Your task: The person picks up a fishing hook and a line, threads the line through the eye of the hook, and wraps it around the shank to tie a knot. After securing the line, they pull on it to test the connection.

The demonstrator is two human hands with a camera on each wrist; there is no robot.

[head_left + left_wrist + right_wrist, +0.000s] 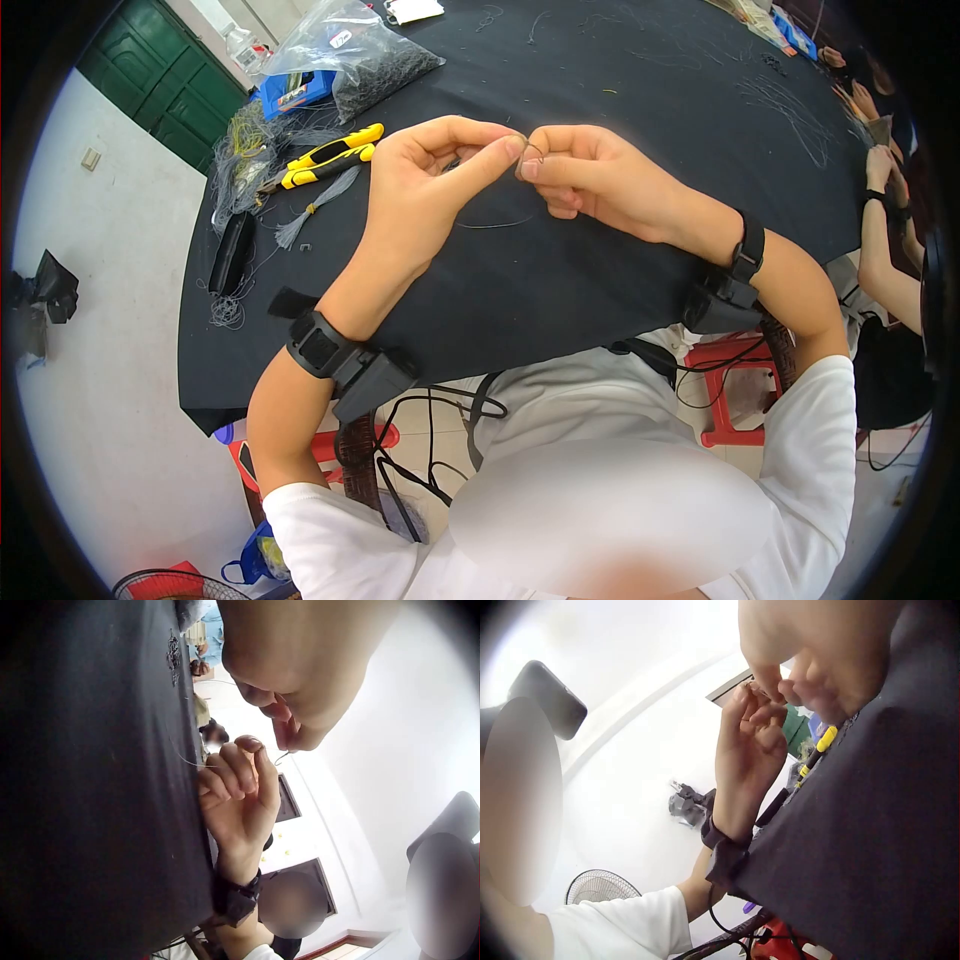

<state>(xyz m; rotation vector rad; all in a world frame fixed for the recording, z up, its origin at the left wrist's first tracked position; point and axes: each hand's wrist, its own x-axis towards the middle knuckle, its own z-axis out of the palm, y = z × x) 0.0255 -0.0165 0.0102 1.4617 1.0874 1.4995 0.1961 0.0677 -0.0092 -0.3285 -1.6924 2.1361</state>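
Observation:
Above the black-covered table, my two hands meet fingertip to fingertip. My left hand point(425, 180) pinches a small, thin fish hook point(536, 152) between thumb and index finger, its curved end sticking out toward the other hand. Close against it, my right hand point(610, 185) pinches fine fishing line with thumb and index finger, its other fingers curled. A loose length of the line point(495, 225) hangs below the hands in the head view. In the left wrist view the hook's bend point(282, 758) shows between both sets of fingertips.
Yellow-and-black pliers point(330, 157) lie left of my left hand, beside a tied bundle of grey line point(318, 208) and a black case point(233, 253). A clear bag of dark small pieces point(375, 85) stands behind. Another person's hands point(875, 165) are at the right edge.

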